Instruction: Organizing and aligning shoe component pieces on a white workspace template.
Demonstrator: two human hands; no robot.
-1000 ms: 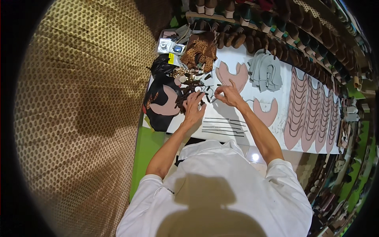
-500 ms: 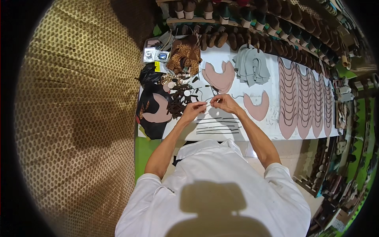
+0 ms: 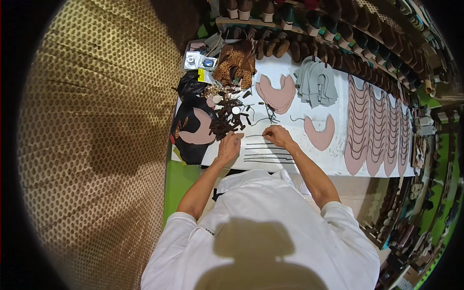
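Note:
On the white tabletop, my right hand (image 3: 277, 137) pinches one end of a thin dark strip (image 3: 254, 136). The strip runs leftward, toward my left hand (image 3: 229, 146). Its fingers are drawn together near that end, beside a heap of small dark brown pieces (image 3: 223, 126); whatever they hold is too small to make out. Below my hands, several thin dark strips (image 3: 268, 155) lie side by side in rows. A pink U-shaped piece (image 3: 320, 137) rests to the right of my right hand. Beyond my hands is a stack of similar pink pieces (image 3: 276, 99).
Rows of overlapping pink pieces with dark edges (image 3: 356, 162) cover the table's right side. Grey cut pieces (image 3: 315, 87) are piled at the back. Leopard-print material (image 3: 235, 67) and a black bag (image 3: 190, 84) sit at the left. Shoes (image 3: 295, 50) line the far edge and shelves.
My hands have moved apart and nearer to me, the left one toward the brown heap. A thin strip now shows between them. The whole view has shifted slightly.

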